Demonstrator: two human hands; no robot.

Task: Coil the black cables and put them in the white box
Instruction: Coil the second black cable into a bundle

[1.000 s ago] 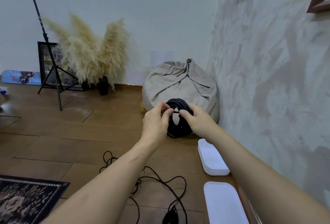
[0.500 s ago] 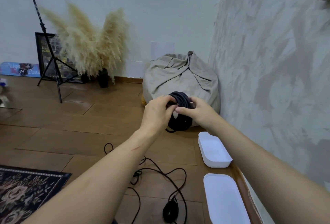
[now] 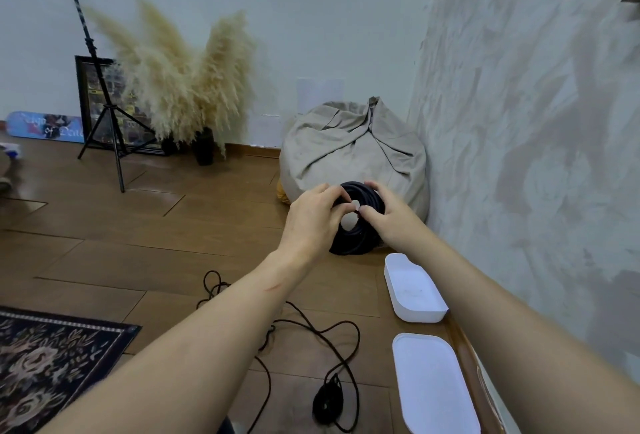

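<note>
I hold a coiled black cable (image 3: 356, 239) upright in the air in front of a beige bean bag. My left hand (image 3: 313, 220) grips the coil's left side with curled fingers. My right hand (image 3: 389, 219) pinches its top right. Below, a second black cable (image 3: 308, 326) lies loose and tangled on the wooden floor, with a small black bundle (image 3: 327, 402) at its near end. A white box (image 3: 414, 290) stands open by the right wall, just below and right of the coil. Its white lid (image 3: 434, 385) lies nearer to me.
The beige bean bag (image 3: 353, 153) sits in the corner. Pampas grass in dark vases (image 3: 180, 77), a black tripod stand (image 3: 104, 104) and a framed picture (image 3: 86, 94) are at the back left. A dark patterned rug (image 3: 52, 357) covers the near left floor. The textured wall (image 3: 536, 122) runs along the right.
The view has tilted down a little. My hands have shifted their grip on the coil, my left fingers curling further over its left side. The loose cable has not moved.
</note>
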